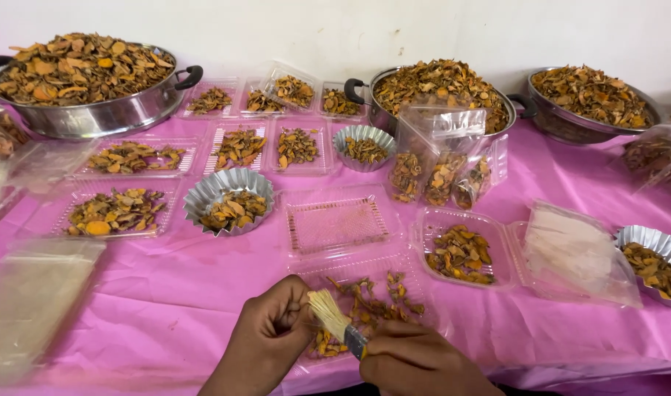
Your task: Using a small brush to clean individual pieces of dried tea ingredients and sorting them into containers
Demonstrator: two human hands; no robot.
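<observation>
Both hands work at the near edge of the desk (167, 308), draped in pink cloth. Right hand (416, 363) has its grip closed around a small brush (337, 323), bristles pointing up-left. Left hand (266, 341) is curled, apparently pinching a dried orange slice by the bristles. Beneath them sits a clear plastic tray (372, 293) of dried slices.

Bare pink cloth (167, 293) lies left of the hands; filled trays (115, 213) crowd beyond.
</observation>
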